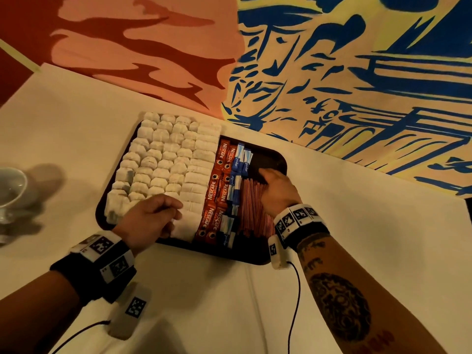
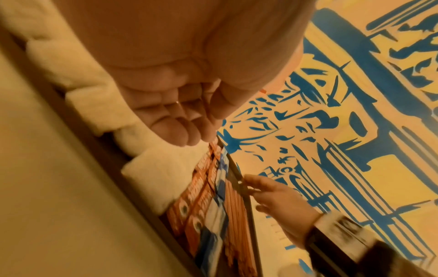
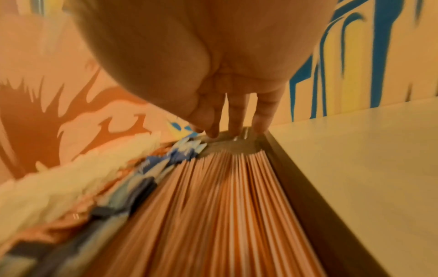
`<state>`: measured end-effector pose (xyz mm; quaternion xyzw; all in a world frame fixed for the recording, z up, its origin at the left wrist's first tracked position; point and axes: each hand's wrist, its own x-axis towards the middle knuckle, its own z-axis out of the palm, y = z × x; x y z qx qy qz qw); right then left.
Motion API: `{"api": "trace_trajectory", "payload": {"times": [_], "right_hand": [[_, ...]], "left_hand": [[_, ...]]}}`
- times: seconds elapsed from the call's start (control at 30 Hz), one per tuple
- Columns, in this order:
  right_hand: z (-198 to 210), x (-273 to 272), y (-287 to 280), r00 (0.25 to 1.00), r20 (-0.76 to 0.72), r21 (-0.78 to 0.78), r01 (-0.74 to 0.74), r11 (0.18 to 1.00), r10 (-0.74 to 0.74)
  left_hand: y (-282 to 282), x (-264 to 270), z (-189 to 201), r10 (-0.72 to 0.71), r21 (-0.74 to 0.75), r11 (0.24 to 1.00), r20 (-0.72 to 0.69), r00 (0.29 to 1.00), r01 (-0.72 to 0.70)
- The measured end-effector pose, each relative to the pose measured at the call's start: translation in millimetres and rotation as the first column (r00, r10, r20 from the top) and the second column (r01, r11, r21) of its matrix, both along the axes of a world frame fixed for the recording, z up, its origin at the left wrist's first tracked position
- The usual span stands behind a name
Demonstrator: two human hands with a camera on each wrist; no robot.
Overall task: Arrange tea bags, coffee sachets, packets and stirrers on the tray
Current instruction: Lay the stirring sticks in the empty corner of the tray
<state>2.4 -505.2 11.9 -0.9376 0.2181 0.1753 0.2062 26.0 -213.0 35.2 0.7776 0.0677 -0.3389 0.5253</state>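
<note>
The left hand (image 1: 150, 217) hovers low over the near end of the tea bags (image 1: 163, 164), fingers loosely curled and grasping nothing; the left wrist view shows its palm bare. The right hand (image 1: 277, 189) reaches forward over the far end of the stirrers (image 1: 251, 208), fingers stretched out, released, tips down on the bare dark floor of the tray (image 1: 274, 159) just past the stirrer ends. Both wrists wear black bands with white marker tags and trailing cables.

The tray sits on a table under a white cloth (image 1: 357, 226), against a wall painted in red-orange shapes and blue strokes on yellow (image 1: 357, 72). Well to the left of the left hand stands a white cup (image 1: 11, 187).

Between the hands lie red Nescafe coffee sachets (image 1: 217, 190) in two columns, and just beside them blue-and-white packets (image 1: 236, 182). The tea bags are soft, white, papery squares in overlapping rows. The stirrers are thin, straight, pinkish-orange sticks packed side by side against the tray's raised rim
</note>
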Motion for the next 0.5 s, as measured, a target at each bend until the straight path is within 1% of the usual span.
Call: {"api": "trace_trajectory", "payload": {"times": [0.07, 0.1, 0.13, 0.17, 0.2, 0.23, 0.27, 0.33, 0.4, 0.5], "right_hand": [[8.0, -21.6, 3.2, 0.986, 0.138, 0.007, 0.095, 0.995, -0.095], [11.5, -36.7, 8.0, 0.975, 0.176, 0.007, 0.134, 0.991, -0.133], [14.7, -54.4, 15.2, 0.967, 0.188, 0.013, 0.175, 0.985, -0.174], [15.3, -73.4, 23.7, 0.955, 0.182, 0.040, 0.231, 0.972, -0.234], [13.5, -91.7, 33.1, 0.936, 0.156, 0.082, 0.307, 0.948, -0.317], [8.6, -107.3, 41.5, 0.910, 0.116, 0.127, 0.384, 0.915, -0.398], [0.2, -119.9, 48.8, 0.888, 0.071, 0.156, 0.441, 0.884, -0.455], [-18.2, -136.0, 60.9, 0.860, 0.021, 0.183, 0.499, 0.847, -0.511], [-30.5, -140.2, 71.1, 0.816, 0.036, 0.190, 0.561, 0.806, -0.576], [-36.5, -140.9, 80.5, 0.716, 0.075, 0.194, 0.672, 0.714, -0.694]], "left_hand": [[15.7, 11.1, 1.4, 0.010, 0.059, 0.998, 0.091, 0.996, -0.015], [26.7, 17.8, 0.9, -0.001, 0.134, 0.991, 0.162, 0.987, -0.021], [38.7, 25.3, 0.5, -0.034, 0.238, 0.971, 0.242, 0.970, -0.026], [51.3, 33.3, -0.9, -0.070, 0.350, 0.936, 0.307, 0.949, -0.045], [64.4, 41.9, -3.2, -0.099, 0.447, 0.892, 0.344, 0.934, -0.070], [76.8, 51.4, -7.5, -0.114, 0.518, 0.851, 0.343, 0.932, -0.086], [87.8, 59.4, -14.2, -0.124, 0.575, 0.814, 0.310, 0.943, -0.082], [101.1, 68.8, -28.3, -0.184, 0.654, 0.756, 0.199, 0.962, 0.010], [106.4, 68.3, -39.4, -0.262, 0.658, 0.744, 0.127, 0.957, 0.116], [112.5, 63.7, -47.9, -0.309, 0.622, 0.767, 0.145, 0.940, 0.156]]}}
